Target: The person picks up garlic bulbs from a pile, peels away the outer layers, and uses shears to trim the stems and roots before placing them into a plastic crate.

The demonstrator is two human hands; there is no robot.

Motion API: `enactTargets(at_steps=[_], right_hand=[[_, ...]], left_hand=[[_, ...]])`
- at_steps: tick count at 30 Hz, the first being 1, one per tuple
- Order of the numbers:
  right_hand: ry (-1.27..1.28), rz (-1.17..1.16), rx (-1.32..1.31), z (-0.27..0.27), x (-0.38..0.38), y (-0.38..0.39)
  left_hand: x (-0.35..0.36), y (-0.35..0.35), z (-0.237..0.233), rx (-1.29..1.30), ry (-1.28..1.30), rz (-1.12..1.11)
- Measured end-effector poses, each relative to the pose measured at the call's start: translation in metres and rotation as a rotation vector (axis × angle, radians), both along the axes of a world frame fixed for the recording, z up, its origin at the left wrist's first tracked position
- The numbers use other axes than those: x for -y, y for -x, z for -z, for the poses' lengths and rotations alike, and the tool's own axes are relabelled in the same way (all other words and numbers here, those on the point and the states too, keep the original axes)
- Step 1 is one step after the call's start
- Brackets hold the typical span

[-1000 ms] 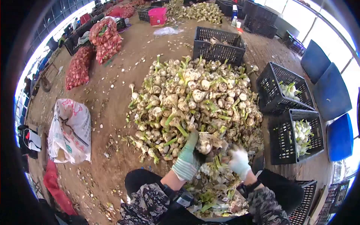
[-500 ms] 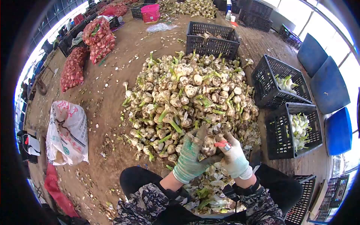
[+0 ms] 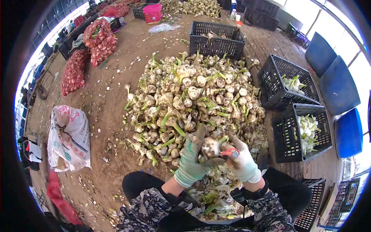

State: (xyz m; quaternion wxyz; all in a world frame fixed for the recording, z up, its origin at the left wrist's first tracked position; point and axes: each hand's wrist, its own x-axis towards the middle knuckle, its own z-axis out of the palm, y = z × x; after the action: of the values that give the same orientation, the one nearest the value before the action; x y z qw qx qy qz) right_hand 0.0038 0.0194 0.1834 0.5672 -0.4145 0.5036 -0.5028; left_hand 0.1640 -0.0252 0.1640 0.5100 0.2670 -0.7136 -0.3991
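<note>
My left hand [image 3: 192, 156], in a green and white glove with dirty fingertips, holds a whitish bulb [image 3: 211, 147] with a short green stem. My right hand [image 3: 243, 162], in a white glove, is closed around a small red-handled tool [image 3: 230, 152], whose tip is at the bulb's right side. Beyond both hands rises a big pile of soiled bulbs [image 3: 193, 92] with green stems. Under the hands and between the knees lie loose peeled skins and leaves [image 3: 212, 197].
Black crates [image 3: 301, 135] with cleaned white bulbs stand on the right, beside blue panels [image 3: 339, 85]. Another black crate [image 3: 216, 42] is behind the pile. On the left are a white sack [image 3: 69, 139] and red net bags [image 3: 75, 71]; a pink bucket [image 3: 152, 13] stands farther back.
The bulb between my hands has turned, so its green stem now points up and right. My right hand and the red tool have shifted slightly, and my left fingers have opened wider.
</note>
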Motion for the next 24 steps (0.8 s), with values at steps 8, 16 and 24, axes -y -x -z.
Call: enactTargets(at_steps=[8,16,24], right_hand=[[0.107,0.190,0.074,0.018,0.005,-0.018],[0.026,0.204,0.085,-0.003,0.003,-0.018],[-0.124,0.233,0.603,-0.007,-0.017,-0.001]], left_hand=[[0.011,-0.002,0.006,-0.457,-1.215,0.314],[0.000,0.005,0.017,-0.188,-0.500,-0.102],[0.006,-0.004,-0.002,-0.454,-1.018,0.285]])
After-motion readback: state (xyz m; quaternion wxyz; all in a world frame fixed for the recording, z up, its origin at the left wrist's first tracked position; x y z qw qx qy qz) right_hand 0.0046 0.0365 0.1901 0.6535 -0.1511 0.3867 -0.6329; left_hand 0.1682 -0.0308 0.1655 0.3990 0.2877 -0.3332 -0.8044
